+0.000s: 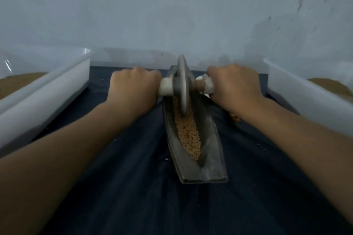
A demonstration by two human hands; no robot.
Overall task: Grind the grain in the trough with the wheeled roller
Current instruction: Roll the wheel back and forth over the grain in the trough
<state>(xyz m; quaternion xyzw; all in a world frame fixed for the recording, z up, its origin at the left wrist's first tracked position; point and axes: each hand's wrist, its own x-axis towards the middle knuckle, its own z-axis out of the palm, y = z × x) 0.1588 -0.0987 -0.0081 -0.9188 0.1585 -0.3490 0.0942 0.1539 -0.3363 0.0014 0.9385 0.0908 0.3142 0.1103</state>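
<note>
**Operator:** Where is the tool?

**Inspector:** The wheeled roller (183, 86) stands upright in the far end of the trough (214, 149). The trough lies lengthwise on the dark cloth (133, 158), running from the cloth's far edge toward its middle.

**Operator:** What are the hands doing?

**Inspector:** The left hand (131, 87) grasps the left handle with fingers wrapped around it. The right hand (235, 86) grasps the right handle the same way.

**Operator:** And the grain?

**Inspector:** The grain (189, 133) lies along the channel, on the near side of the wheel. A few spilled kernels (234, 118) lie on the cloth beside the right wrist.

**Operator:** How far along is the task?

**Inspector:** It looks early. The kernels appear coarse and no fine meal is visible, so most of the grinding remains.
</note>
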